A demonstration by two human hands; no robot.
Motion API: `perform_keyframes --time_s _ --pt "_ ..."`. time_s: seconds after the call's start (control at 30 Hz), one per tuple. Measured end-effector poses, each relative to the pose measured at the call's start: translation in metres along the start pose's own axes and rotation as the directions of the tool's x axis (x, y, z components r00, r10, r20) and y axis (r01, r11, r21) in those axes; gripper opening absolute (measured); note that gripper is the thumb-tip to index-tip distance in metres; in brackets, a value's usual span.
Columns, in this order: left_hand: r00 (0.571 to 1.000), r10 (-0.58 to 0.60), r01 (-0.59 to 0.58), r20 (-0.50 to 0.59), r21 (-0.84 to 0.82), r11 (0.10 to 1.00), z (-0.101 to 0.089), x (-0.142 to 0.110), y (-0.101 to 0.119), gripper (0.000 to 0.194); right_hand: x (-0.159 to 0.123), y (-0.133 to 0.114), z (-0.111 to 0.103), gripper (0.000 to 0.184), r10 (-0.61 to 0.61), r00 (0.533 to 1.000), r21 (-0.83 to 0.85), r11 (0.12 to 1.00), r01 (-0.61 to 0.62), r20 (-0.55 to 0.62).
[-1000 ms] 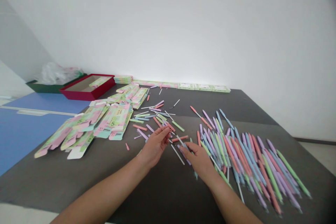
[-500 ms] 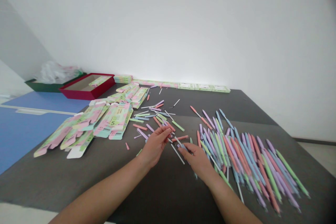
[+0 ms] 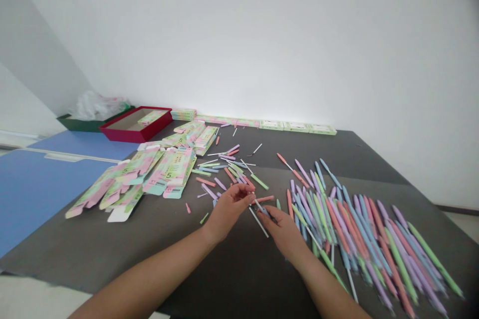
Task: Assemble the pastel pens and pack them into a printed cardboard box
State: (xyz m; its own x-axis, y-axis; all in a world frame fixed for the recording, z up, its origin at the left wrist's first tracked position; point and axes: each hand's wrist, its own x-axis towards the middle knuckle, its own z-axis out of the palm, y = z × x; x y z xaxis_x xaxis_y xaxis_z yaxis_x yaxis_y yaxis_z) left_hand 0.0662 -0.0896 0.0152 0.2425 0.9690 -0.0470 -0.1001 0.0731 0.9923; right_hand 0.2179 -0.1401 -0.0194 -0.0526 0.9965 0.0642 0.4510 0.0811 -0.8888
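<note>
My left hand [image 3: 232, 209] is closed in a pinch at the upper end of a pen with a thin white refill [image 3: 258, 204]. My right hand [image 3: 282, 229] is closed round the pen's lower end, where a bit of blue shows between the fingers. What the left fingertips cover is hidden. Just below the hands lies a loose white refill [image 3: 259, 223] on the dark table. Behind my left hand is a scatter of short coloured pen parts [image 3: 205, 181] and white refills. To the right of my right hand lies a pile of pastel pens [image 3: 352, 229].
Flattened printed cartons [image 3: 174, 167] lie on the left of the dark table [image 3: 239, 279]. At the back left stand a red box [image 3: 136, 134] and a green tray [image 3: 84, 123] with plastic bags [image 3: 99, 104]. Small printed boxes [image 3: 295, 127] line the wall.
The view has shifted slightly, so the table's things appear further right. My hands have come a little closer together on the pen, and less of the white refill shows between them.
</note>
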Motion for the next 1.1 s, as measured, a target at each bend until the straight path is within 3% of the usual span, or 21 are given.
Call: perform_keyframes --time_s 0.3,0.43,0.5,0.57,0.67,0.77,0.97,1.1 --pt "0.993 0.014 -0.016 0.115 0.023 1.0 -0.006 -0.01 0.001 0.021 -0.001 -0.002 0.0 0.029 -0.005 1.0 0.107 0.994 0.004 0.012" --pt "0.992 0.077 -0.099 0.103 0.227 0.969 -0.022 0.004 -0.003 0.027 -0.001 -0.002 -0.001 0.029 0.012 1.0 0.115 0.993 -0.009 -0.022" --pt "0.98 0.181 -0.197 0.08 0.47 0.861 -0.036 0.029 -0.002 0.028 -0.001 -0.004 -0.002 0.03 0.029 0.999 0.128 0.991 -0.024 -0.04" --pt "0.951 0.301 -0.243 0.071 0.776 0.583 -0.053 0.064 0.001 0.028 -0.001 -0.005 -0.004 0.031 0.037 0.998 0.148 0.989 -0.029 -0.049" --pt "0.955 0.279 -0.22 0.097 0.864 0.454 -0.078 0.119 0.01 0.023 -0.001 -0.005 -0.006 0.033 0.039 0.998 0.161 0.986 -0.031 -0.046" --pt "0.976 0.155 -0.194 0.152 0.931 0.31 -0.096 0.156 0.015 0.012 0.0 -0.003 -0.007 0.035 0.054 0.997 0.149 0.988 -0.046 -0.049" --pt "0.979 -0.051 -0.195 0.198 0.979 0.06 -0.103 0.171 0.005 0.016 0.0 -0.004 -0.008 0.033 0.065 0.996 0.15 0.987 -0.056 -0.057" --pt "0.978 -0.076 -0.197 0.196 0.98 -0.002 -0.1 0.166 0.0 0.015 0.0 -0.006 -0.009 0.032 0.065 0.996 0.157 0.986 -0.056 -0.055"
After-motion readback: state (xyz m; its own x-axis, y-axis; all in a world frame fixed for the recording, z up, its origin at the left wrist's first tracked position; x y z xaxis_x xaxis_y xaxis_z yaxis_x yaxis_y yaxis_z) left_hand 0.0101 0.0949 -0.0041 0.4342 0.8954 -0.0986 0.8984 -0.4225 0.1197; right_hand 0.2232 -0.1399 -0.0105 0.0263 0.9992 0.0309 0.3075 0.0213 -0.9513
